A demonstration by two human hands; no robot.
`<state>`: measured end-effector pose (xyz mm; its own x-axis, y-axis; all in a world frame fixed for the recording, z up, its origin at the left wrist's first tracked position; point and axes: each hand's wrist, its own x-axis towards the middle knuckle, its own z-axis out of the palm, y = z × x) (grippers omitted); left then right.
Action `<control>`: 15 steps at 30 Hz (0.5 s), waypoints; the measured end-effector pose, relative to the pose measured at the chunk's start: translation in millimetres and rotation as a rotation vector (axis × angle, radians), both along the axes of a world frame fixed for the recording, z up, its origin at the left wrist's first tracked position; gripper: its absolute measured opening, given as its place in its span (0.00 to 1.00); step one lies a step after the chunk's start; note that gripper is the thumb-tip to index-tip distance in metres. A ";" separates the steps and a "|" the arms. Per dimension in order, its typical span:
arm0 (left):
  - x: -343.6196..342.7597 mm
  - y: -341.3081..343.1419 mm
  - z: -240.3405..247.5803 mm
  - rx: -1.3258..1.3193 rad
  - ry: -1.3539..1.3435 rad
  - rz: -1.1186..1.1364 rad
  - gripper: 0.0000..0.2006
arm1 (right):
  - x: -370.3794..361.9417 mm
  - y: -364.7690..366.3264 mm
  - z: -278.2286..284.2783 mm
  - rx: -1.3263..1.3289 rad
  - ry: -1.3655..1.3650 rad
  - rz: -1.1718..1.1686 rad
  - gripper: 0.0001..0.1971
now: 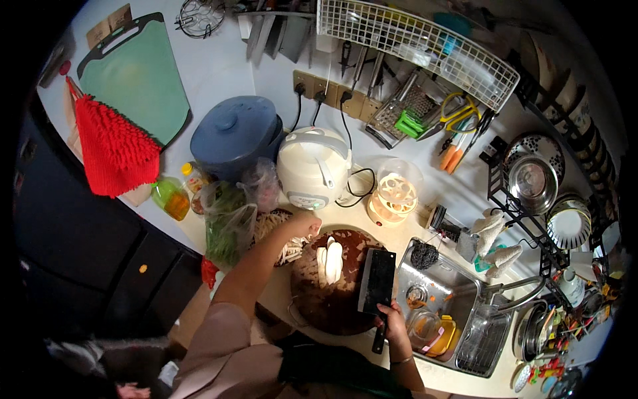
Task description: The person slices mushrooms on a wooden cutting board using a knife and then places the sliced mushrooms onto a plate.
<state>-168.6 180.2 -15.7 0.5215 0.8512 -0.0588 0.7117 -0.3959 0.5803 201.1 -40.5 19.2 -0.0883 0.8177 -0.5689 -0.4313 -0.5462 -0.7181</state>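
On the round dark wooden chopping board (335,299), a few pale peeled lengths of vegetable (330,261) lie side by side near its twelve o'clock edge, whole and uncut as far as I can tell, with no slices visible on the board beside them. So by my reading the peeling or trimming is done and the chopping itself has not started. The right hand (393,324) is closed around the handle of a broad cleaver (377,280), whose blade lies flat over the board's three o'clock side, apart from the pale pieces. The left hand (304,225) reaches out to about eleven o'clock of the board, over a heap of pale strips or stalks (282,239) at the board's edge; its fingers are curled, but whether they grip anything I cannot tell. Just beyond, at nine o'clock of that heap, a clear plastic bag of greens (226,229) stands on the table (425,376), seemingly unused. The heap itself is partly hidden under the forearm, so what it is stays unclear. The sink (442,312) at three o'clock holds jars and a lidded container, too small to read clearly, and the picture's rim bends and darkens everything at the far right.
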 end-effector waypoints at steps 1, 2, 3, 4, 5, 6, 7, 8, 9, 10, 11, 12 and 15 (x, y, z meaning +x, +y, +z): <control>-5.0 -1.1 6.0 0.009 -0.049 0.033 0.03 | -0.9 0.2 0.6 0.002 0.004 0.006 0.08; -10.8 -1.3 11.6 0.081 -0.030 0.006 0.04 | -1.4 0.7 2.4 0.004 0.001 0.016 0.08; -19.5 -5.9 12.8 0.110 0.013 0.029 0.04 | -2.1 1.3 4.9 0.006 -0.003 0.027 0.08; -30.4 -11.7 14.4 0.138 0.058 0.051 0.04 | -3.4 0.9 5.6 0.007 -0.003 0.036 0.08; -37.3 -15.9 15.6 0.166 0.104 0.073 0.04 | -3.3 0.5 5.2 0.006 -0.003 0.035 0.08; -28.4 -25.1 52.8 0.037 0.178 0.084 0.02 | 0.1 -2.8 3.8 0.004 -0.004 0.007 0.08; -33.5 -31.7 55.9 0.032 0.237 0.159 0.02 | 0.0 -2.7 3.2 0.001 -0.002 0.012 0.08; -39.0 -38.2 57.0 0.027 0.297 0.234 0.03 | -1.1 -2.8 2.4 0.000 0.001 0.017 0.08; -41.6 -42.4 56.0 0.067 0.338 0.256 0.03 | -1.7 -2.8 1.0 0.000 0.005 0.020 0.08; -43.3 -45.4 53.9 0.105 0.375 0.276 0.04 | -1.7 -1.6 0.6 0.001 0.004 0.021 0.08; -42.5 -46.2 49.4 0.188 0.394 0.243 0.05 | -0.5 -1.4 -3.2 0.000 -0.002 0.026 0.08; -41.2 -45.3 46.7 0.271 0.413 0.207 0.07 | 1.4 -2.1 -9.5 -0.001 -0.008 0.029 0.08; -4.8 -40.6 56.4 0.367 0.363 0.242 0.09 | 1.8 -0.8 -10.8 -0.004 -0.007 0.035 0.08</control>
